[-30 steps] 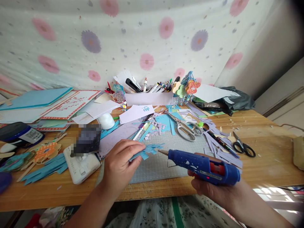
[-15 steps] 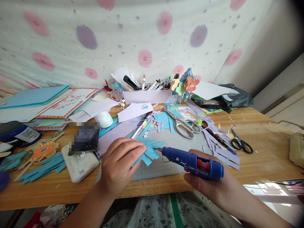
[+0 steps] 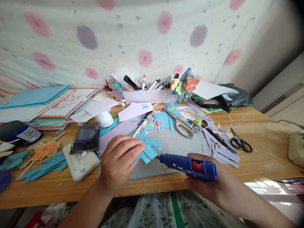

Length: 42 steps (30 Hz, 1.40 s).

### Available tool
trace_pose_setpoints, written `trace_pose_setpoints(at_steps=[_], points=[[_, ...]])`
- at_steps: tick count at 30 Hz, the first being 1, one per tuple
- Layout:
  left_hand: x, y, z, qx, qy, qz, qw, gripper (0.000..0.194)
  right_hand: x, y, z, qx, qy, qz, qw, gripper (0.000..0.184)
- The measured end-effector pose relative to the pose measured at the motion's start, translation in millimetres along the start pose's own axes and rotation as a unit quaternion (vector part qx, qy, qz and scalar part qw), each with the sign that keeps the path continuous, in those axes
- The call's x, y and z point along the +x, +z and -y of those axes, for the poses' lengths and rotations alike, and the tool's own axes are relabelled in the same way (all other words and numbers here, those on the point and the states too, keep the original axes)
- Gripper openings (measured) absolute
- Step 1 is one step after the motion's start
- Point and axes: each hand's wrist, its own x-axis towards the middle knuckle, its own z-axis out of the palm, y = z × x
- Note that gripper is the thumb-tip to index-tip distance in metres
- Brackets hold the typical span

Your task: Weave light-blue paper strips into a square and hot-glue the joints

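Observation:
Between the fingers of my left hand (image 3: 122,158) is a piece of blue paper cut into a fringe (image 3: 150,147), held over the grey cutting mat (image 3: 163,166). My right hand (image 3: 211,183) is wrapped round a blue hot glue gun (image 3: 187,166), a small red light showing on its side. The gun's nozzle points left and meets the lower right edge of the blue paper; whether glue is coming out I cannot tell. My left fingertips are partly hidden behind the paper.
Silver scissors (image 3: 184,125) lie behind the hands, and black-handled scissors (image 3: 241,144) lie at the right. Purple paper strips (image 3: 225,155) are scattered nearby. A phone (image 3: 86,137) rests on a white power bank (image 3: 80,164) at the left, beside blue strips (image 3: 46,167).
The glue gun has shifted slightly left and down, its nozzle now by the paper's lower edge. The blue paper is turned a little in my left hand.

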Motion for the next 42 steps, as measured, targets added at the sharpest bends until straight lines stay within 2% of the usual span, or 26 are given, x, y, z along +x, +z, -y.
trace_pose_setpoints(at_steps=[2,4,7,10,12,15,18,27,34,36,39,42], points=[[-2,-0.2,2,-0.009,-0.015,-0.004,1.0,0.031,-5,-3,-8,0.043,0.007,-0.017,0.999,0.007],[-5,0.6,2,-0.035,-0.053,-0.008,0.998,0.031,-6,-5,-16,0.118,0.047,-0.065,0.99,0.009],[-10,5.6,-2,-0.102,-0.123,-0.017,0.987,0.03,2,-1,-24,0.251,0.078,-0.178,0.948,0.021],[-11,14.3,-13,-0.178,-0.163,-0.031,0.97,0.028,19,16,-24,0.337,0.041,-0.223,0.914,0.03],[-9,20.1,-22,-0.214,-0.182,-0.036,0.959,0.024,30,32,-23,0.351,0.016,-0.216,0.911,0.03],[-6,25.7,-31,-0.241,-0.207,-0.038,0.947,0.02,42,52,-21,0.362,-0.044,-0.245,0.898,0.028],[-7,27.0,-34,-0.254,-0.201,-0.044,0.945,0.022,44,59,-21,0.347,-0.078,-0.257,0.899,0.022],[2,20.4,-36,-0.256,-0.191,-0.031,0.947,0.016,38,49,-29,0.207,-0.104,-0.236,0.944,0.016],[0,21.4,-35,-0.257,-0.169,-0.027,0.951,0.018,36,56,-36,0.167,-0.128,-0.262,0.942,0.023],[-5,20.7,-33,-0.245,-0.195,-0.011,0.95,0.023,36,56,-36,0.168,-0.137,-0.277,0.936,0.024],[-6,16.6,-31,-0.222,-0.227,0.041,0.947,0.045,34,53,-33,0.145,-0.141,-0.282,0.938,0.028],[1,11.0,-32,-0.206,-0.217,0.09,0.95,0.054,31,47,-28,0.085,-0.155,-0.276,0.945,0.032]])
